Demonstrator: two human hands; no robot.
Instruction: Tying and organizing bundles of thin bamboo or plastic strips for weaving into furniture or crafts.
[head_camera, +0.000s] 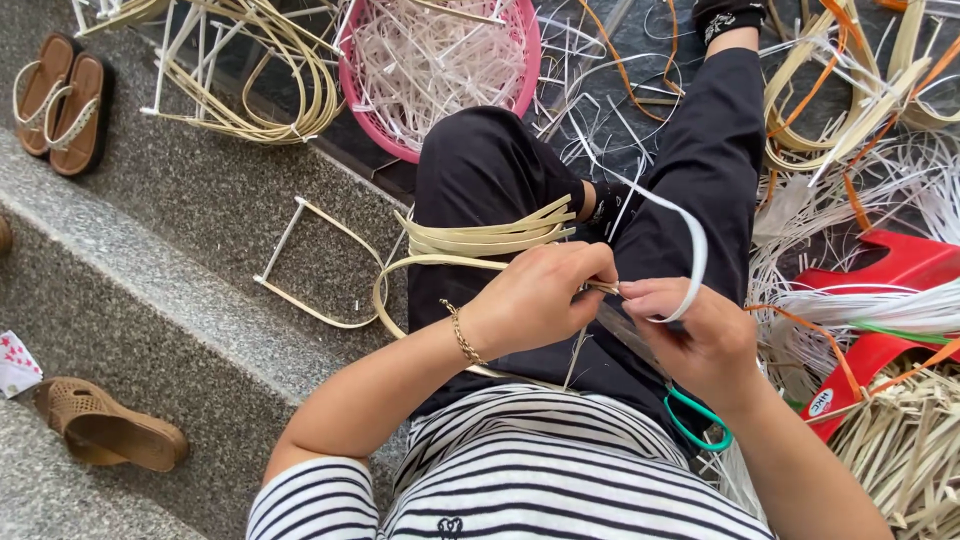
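Over the lap, the left hand (540, 300) curls knuckles-up, pinching a bent bamboo frame (440, 262) at its crossing. The right hand (695, 335), palm turned inward, grips a white plastic strip (690, 240) that loops upward from its fingers. Green-handled scissors (695, 420) lie beneath its wrist.

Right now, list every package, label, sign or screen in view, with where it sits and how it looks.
Sticker: small white oval label on the red plastic stool, lower right.
Printed paper: white with red marks, at the left edge on the stone step.
No screens or signs.
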